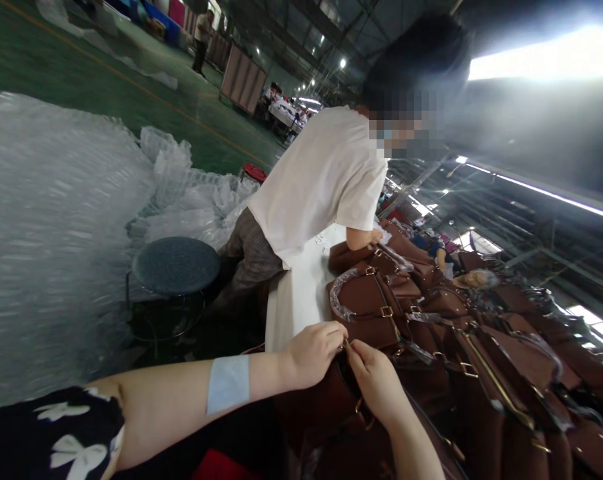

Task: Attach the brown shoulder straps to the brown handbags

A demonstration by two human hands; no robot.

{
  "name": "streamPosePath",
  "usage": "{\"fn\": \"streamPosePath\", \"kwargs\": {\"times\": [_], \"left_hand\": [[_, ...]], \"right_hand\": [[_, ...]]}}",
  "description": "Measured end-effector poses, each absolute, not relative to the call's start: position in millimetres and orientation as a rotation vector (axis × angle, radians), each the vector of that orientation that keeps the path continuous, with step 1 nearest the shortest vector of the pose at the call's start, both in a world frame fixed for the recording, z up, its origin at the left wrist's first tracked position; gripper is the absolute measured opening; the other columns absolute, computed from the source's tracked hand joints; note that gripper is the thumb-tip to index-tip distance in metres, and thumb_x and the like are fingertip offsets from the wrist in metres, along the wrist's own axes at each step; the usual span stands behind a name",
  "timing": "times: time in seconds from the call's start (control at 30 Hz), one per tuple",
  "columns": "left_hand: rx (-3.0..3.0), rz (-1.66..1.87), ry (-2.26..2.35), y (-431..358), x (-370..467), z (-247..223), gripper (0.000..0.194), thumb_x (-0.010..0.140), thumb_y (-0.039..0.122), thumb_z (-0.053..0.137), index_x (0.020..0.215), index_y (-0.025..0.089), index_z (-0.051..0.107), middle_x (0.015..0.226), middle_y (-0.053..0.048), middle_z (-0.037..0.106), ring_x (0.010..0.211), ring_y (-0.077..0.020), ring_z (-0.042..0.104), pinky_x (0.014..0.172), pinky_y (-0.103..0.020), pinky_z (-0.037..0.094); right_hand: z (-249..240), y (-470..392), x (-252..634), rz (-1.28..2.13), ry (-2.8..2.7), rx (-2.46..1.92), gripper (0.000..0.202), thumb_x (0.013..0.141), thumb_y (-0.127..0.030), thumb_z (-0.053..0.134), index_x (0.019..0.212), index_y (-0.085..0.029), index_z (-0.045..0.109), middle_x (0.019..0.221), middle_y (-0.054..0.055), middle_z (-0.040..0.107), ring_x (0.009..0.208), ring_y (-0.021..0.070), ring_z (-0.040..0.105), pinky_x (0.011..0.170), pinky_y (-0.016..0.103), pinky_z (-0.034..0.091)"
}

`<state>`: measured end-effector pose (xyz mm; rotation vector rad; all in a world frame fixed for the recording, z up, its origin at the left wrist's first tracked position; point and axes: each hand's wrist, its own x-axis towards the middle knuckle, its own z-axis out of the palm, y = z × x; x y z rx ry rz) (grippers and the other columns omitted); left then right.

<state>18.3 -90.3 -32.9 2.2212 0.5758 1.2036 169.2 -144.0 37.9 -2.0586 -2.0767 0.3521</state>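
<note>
My left hand (315, 352), on an arm with a light blue patch, has its fingers pinched together at the top edge of a dark brown bag (306, 410). Facing it, my right hand (374, 380) is closed too, its thumb and fingertips meeting the left fingertips over the same bag. A small metallic piece seems to lie between the fingertips, but it is too small to make out. Just beyond stands another brown bag (356, 297) with gold buckles and a plastic-wrapped handle.
Many brown bags (521, 353) crowd the right side. A person in a white shirt (316, 180) leans over the white table (301, 287). A round stool (176, 265) and heaped clear plastic wrap (56, 233) are on the left.
</note>
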Motion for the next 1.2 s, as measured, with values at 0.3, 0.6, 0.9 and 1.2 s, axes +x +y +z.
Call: {"fn": "streamPosePath", "kwargs": {"times": [0.3, 0.6, 0.9, 1.2], "left_hand": [[2.209, 1.075, 0.518, -76, 14, -32, 0.008, 0.087, 0.012, 0.056, 0.081, 0.018, 0.058, 0.097, -0.002, 0.066, 0.09, -0.0155, 0.062, 0.084, -0.026, 0.049], [2.242, 0.967, 0.711, -78, 9, -20, 0.008, 0.087, 0.019, 0.058, 0.081, 0.017, 0.063, 0.085, -0.002, 0.067, 0.082, -0.0155, 0.061, 0.075, -0.025, 0.047], [2.381, 0.999, 0.745, -89, 10, -10, 0.011, 0.086, 0.015, 0.055, 0.077, 0.018, 0.061, 0.083, -0.003, 0.066, 0.079, -0.0171, 0.062, 0.075, -0.028, 0.05], [2.319, 1.432, 0.61, -150, 5, -1, 0.027, 0.089, 0.018, 0.051, 0.116, 0.016, 0.052, 0.124, -0.014, 0.057, 0.123, -0.026, 0.051, 0.111, -0.046, 0.04]], "right_hand": [[40, -140, 174, 0.404, -2.132, -2.019, 0.03, 0.09, -0.034, 0.036, 0.065, -0.022, 0.045, 0.064, -0.001, 0.054, 0.064, 0.0147, 0.048, 0.059, 0.025, 0.031], [52, -163, 174, 0.369, -2.014, -2.128, 0.031, 0.088, -0.04, 0.048, 0.075, -0.018, 0.064, 0.07, 0.001, 0.065, 0.067, 0.0148, 0.056, 0.059, 0.023, 0.038], [94, -306, 256, -0.161, -1.653, -2.587, 0.008, 0.074, -0.02, 0.063, 0.077, -0.021, 0.07, 0.078, 0.005, 0.071, 0.075, 0.0202, 0.063, 0.064, 0.028, 0.037], [46, -402, 284, -0.245, -1.416, -2.686, 0.028, 0.088, -0.027, 0.054, 0.112, -0.022, 0.068, 0.106, 0.009, 0.071, 0.101, 0.0237, 0.064, 0.085, 0.032, 0.043]]}}
